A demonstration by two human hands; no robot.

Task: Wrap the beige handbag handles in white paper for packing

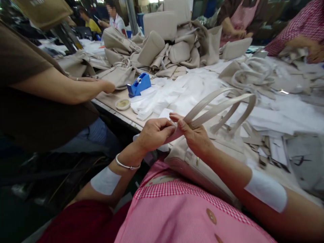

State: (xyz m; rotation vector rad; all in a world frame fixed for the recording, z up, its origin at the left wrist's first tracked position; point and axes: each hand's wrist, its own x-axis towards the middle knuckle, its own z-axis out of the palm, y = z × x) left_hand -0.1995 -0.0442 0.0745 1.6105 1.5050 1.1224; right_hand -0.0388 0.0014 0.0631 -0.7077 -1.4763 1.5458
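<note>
A beige handbag [187, 162] lies against my apron at the table edge, its two looped handles [215, 108] rising to the right. My left hand [155, 133] pinches a thin pale strip, with thumb and forefinger pressed together. Close beside it, my right hand [193, 135] has its thumb against the base of the handles, and its fingers are partly hidden behind. White patches cover both my forearms.
A blue tape dispenser [139, 85] and a small round dish [123, 104] stand ahead to the left. White sheets [174, 91] spread across the table, with piled beige bags [152, 49] behind. A person's arm [76, 90] reaches in from the left; others work across the table.
</note>
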